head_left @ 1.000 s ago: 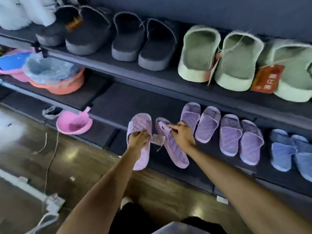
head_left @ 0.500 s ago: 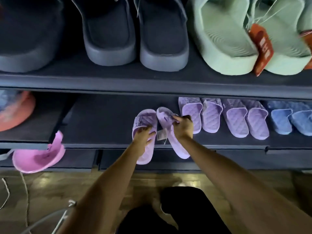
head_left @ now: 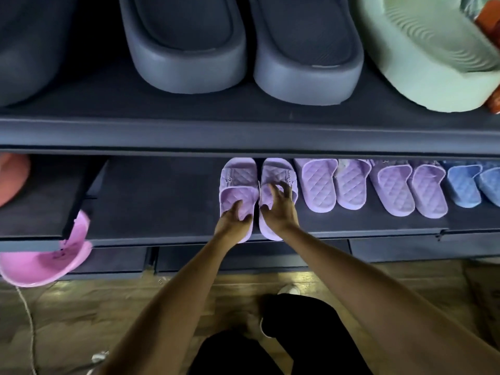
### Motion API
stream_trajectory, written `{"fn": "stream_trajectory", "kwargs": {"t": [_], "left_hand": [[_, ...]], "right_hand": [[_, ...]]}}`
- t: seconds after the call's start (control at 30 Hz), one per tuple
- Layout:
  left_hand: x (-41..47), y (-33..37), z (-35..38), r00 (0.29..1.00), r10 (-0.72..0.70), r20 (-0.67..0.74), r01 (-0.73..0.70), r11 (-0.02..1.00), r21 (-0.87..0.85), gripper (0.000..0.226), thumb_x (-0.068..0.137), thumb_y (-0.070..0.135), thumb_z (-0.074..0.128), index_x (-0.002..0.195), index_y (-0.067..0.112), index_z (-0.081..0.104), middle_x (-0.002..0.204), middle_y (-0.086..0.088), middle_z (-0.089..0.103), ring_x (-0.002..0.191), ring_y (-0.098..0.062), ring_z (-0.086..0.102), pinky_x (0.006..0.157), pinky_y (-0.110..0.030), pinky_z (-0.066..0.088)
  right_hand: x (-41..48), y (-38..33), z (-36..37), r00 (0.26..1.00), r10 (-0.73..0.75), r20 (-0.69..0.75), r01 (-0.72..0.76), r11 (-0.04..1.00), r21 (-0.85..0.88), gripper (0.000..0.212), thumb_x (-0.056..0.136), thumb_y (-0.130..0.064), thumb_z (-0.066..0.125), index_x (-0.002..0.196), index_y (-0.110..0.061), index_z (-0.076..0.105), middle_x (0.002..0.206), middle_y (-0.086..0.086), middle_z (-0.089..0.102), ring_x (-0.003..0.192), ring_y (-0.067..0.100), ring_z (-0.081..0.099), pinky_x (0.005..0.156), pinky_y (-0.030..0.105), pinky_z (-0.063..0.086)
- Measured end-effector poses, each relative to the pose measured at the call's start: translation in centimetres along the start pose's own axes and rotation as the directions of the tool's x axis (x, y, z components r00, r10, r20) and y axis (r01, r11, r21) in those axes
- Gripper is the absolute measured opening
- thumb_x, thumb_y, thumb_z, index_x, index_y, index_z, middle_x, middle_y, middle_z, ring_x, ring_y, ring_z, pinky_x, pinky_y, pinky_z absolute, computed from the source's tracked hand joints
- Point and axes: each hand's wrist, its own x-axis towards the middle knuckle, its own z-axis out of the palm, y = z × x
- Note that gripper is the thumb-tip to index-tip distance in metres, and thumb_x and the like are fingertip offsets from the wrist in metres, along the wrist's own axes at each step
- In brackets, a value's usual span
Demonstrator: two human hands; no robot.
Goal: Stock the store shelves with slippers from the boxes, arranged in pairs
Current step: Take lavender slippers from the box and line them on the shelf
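Head view: person is crouching at a dark shelf unit, both bare arms reaching forward to the lower shelf (head_left: 167,201). Left hand (head_left: 234,219) is resting on the heel half of the left lilac slipper (head_left: 238,182), fingers curled down over the footbed and gripping its inner edge. Right hand (head_left: 278,209) is lying over the right lilac slipper (head_left: 278,171), fingers spread and loose, pressing on it rather than closing around it. The two hands are sitting just beside each other, not touching. Both slippers are lying flat on the lower shelf, side by side and touching, toes pointing to the back, heels hanging slightly over the front edge. Just right of them two more lilac pairs (head_left: 376,185) are sitting in a row, then a blue pair (head_left: 470,182) at the frame edge. Upper shelf (head_left: 243,131) is carrying dark grey slippers (head_left: 243,50) and a mint green slipper (head_left: 433,58) with an orange tag. Pink slipper (head_left: 46,261) is lying low at left by the wooden floor (head_left: 81,320).
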Motion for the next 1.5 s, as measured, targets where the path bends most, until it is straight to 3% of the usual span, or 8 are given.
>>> {"fn": "stream_trajectory", "kwargs": {"t": [0.13,0.3,0.53,0.7,0.8,1.0,1.23,1.5], "left_hand": [[-0.9,-3.0,1.4,0.975,0.221,0.013,-0.199,0.849,0.49,0.074,0.088,0.036,0.054,0.148,0.023,0.014,0.157,0.002,0.005,0.144,-0.023,0.002,0.109,-0.039,0.026],[-0.1,-4.6,1.8,0.968,0.231,0.103,-0.246,0.765,0.595,0.083,0.092,0.034,0.052,0.148,0.025,-0.009,0.156,0.005,-0.017,0.143,-0.02,-0.021,0.116,-0.034,0.019],[2.9,-2.4,1.5,0.965,0.245,0.091,-0.258,0.829,0.496,0.08,0.094,0.032,0.051,0.148,0.026,-0.006,0.156,0.008,-0.015,0.143,-0.018,-0.019,0.115,-0.036,0.017],[4.9,-0.2,1.8,0.967,0.254,0.021,-0.221,0.795,0.565,0.073,0.096,0.03,0.047,0.149,0.025,-0.001,0.158,0.005,-0.011,0.145,-0.016,-0.013,0.114,-0.037,0.02],[4.1,0.9,2.4,0.967,0.251,-0.049,-0.16,0.744,0.648,0.071,0.095,0.031,0.047,0.149,0.026,0.0,0.158,0.005,-0.003,0.146,-0.017,-0.005,0.112,-0.039,0.023],[-0.7,3.3,1.8,0.968,0.25,-0.02,-0.17,0.712,0.682,0.063,0.097,0.033,0.04,0.15,0.027,0.004,0.158,0.005,-0.002,0.146,-0.019,-0.002,0.111,-0.041,0.024],[-5.7,8.8,2.1,0.959,0.271,0.077,-0.255,0.716,0.65,0.061,0.097,0.031,0.04,0.149,0.03,0.008,0.158,0.004,0.006,0.143,-0.025,0.013,0.109,-0.047,0.029],[-11.2,16.1,7.3,0.936,0.332,0.118,-0.333,0.722,0.607,0.064,0.095,0.026,0.045,0.149,0.024,0.011,0.156,-0.002,0.015,0.138,-0.03,0.024,0.105,-0.046,0.035]], "right_hand": [[-1.8,2.1,1.8,0.999,-0.01,0.037,0.017,0.984,-0.18,0.053,0.082,-0.036,0.059,0.131,-0.023,0.041,0.134,0.005,0.031,0.128,0.026,0.029,0.096,0.039,0.041],[-2.0,4.1,2.3,0.972,-0.142,0.187,0.205,0.902,-0.379,0.065,0.085,-0.028,0.059,0.142,-0.024,0.03,0.142,0.001,0.031,0.132,0.024,0.029,0.107,0.038,0.031],[1.5,4.5,0.9,0.977,-0.161,0.142,0.205,0.899,-0.387,0.053,0.091,-0.018,0.052,0.139,-0.031,0.034,0.145,-0.007,0.031,0.136,0.021,0.026,0.097,0.037,0.041],[4.3,5.3,0.2,0.959,-0.193,0.206,0.256,0.902,-0.349,0.066,0.089,-0.004,0.049,0.146,-0.02,0.022,0.155,0.0,0.019,0.144,0.025,0.012,0.109,0.043,0.034],[3.7,5.1,-0.6,0.955,-0.196,0.224,0.261,0.914,-0.31,0.065,0.09,-0.006,0.047,0.148,-0.016,0.018,0.157,0.004,0.013,0.145,0.026,0.008,0.116,0.037,0.022],[-0.6,4.3,-4.8,0.929,-0.137,0.345,0.257,0.908,-0.33,0.061,0.093,-0.018,0.048,0.147,-0.019,0.021,0.157,-0.003,0.012,0.145,0.019,0.008,0.115,0.033,0.02],[-6.9,5.4,-9.4,0.925,0.023,0.378,0.05,0.982,-0.183,0.051,0.091,-0.02,0.051,0.141,-0.014,0.039,0.15,0.005,0.035,0.137,0.023,0.035,0.11,0.028,0.031],[-10.5,12.0,-17.3,0.951,-0.034,0.307,0.126,0.95,-0.287,0.056,0.092,-0.024,0.048,0.145,-0.018,0.03,0.153,0.004,0.028,0.141,0.023,0.023,0.114,0.04,0.027]]}}
